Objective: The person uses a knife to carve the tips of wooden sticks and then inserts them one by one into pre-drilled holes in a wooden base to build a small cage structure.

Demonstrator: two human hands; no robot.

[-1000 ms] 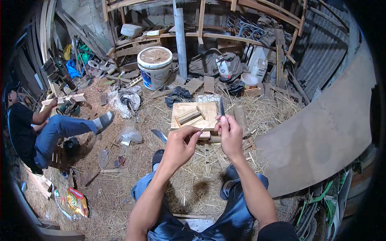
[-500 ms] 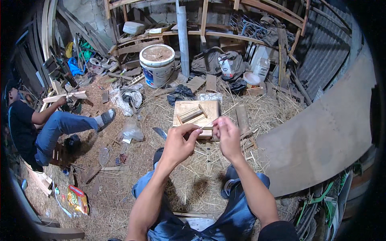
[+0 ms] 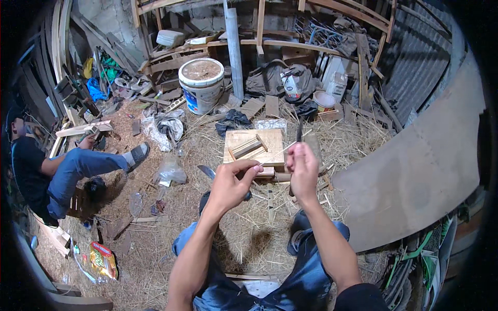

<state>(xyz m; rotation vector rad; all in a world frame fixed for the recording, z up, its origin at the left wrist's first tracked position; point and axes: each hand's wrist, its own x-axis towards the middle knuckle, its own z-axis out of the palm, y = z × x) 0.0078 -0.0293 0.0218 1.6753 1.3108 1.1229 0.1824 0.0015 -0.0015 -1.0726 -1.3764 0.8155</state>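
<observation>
My left hand (image 3: 232, 182) pinches a thin, pale sliver of wood or bamboo (image 3: 280, 153) between thumb and fingertips; the sliver slants up to the right. In my closed right hand (image 3: 303, 170) is a knife (image 3: 300, 129), its dark blade pointing up and away from me. Part of its handle is hidden by the fingers. Just beyond both hands stands a low wooden block (image 3: 236, 138), and on it lies a small frame of thin sticks (image 3: 249, 149).
At the left, another person (image 3: 72, 166) sits by lengths of timber. A white bucket (image 3: 202, 88) and a grey post (image 3: 234, 57) stand at the back. To the right leans a large curved sheet (image 3: 410, 176). A broad blade (image 3: 206, 171) lies on the straw-covered floor.
My right hand has turned and moved slightly right, and the knife blade now shows upright above it. My left hand stays nearly still. The seated person's hand has moved lower.
</observation>
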